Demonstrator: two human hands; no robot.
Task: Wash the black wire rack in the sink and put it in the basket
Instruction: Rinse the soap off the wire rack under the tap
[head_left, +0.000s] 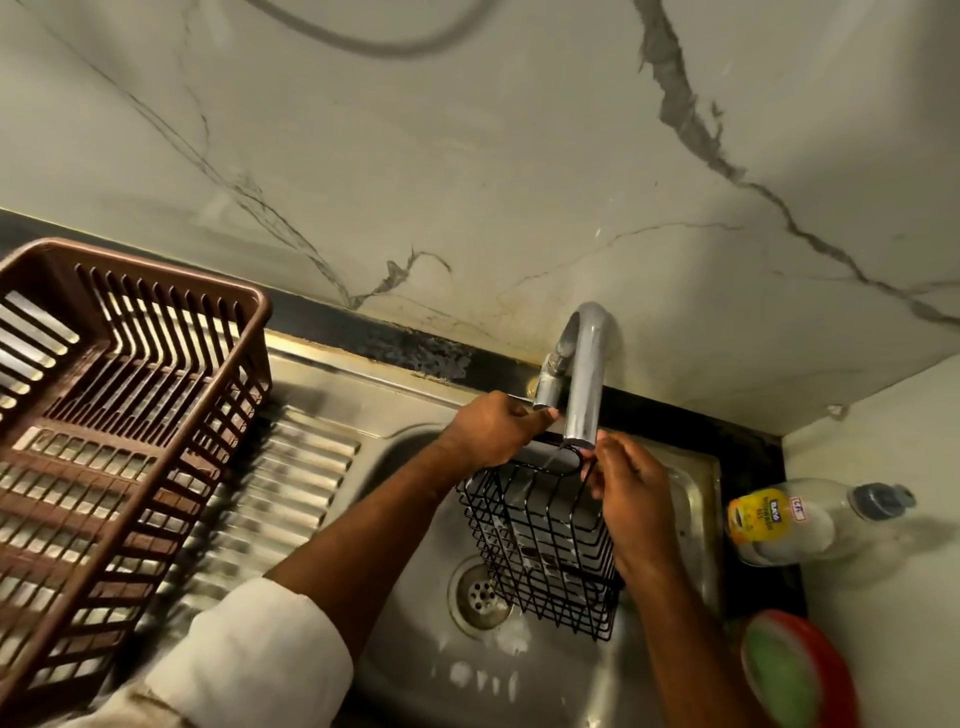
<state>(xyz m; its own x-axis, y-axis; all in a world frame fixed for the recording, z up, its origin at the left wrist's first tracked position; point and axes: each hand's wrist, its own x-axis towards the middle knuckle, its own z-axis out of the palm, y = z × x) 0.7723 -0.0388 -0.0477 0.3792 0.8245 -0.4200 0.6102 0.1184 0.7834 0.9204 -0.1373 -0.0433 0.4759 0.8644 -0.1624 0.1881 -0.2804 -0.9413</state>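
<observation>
One black wire rack (545, 540), lower centre of the frame; one brown basket (119, 415), left; one steel sink (415, 649) with one drain (480, 595), bottom centre. One curved tap (584, 374), centre; one clear bottle (815, 519) with a yellow label, right; one red-rimmed round dish (800, 670), lower right. Two hands: left hand (493, 431) and right hand (631, 493), both centre.

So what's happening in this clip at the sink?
A person is rinsing a black wire rack over the sink. The right hand holds the rack by its upper edge just under the tap spout, while the left hand is at the tap's handle. Soap suds sit on the rack and around the drain. The brown basket stands on the drainboard to the left, with no rack in it yet.
</observation>
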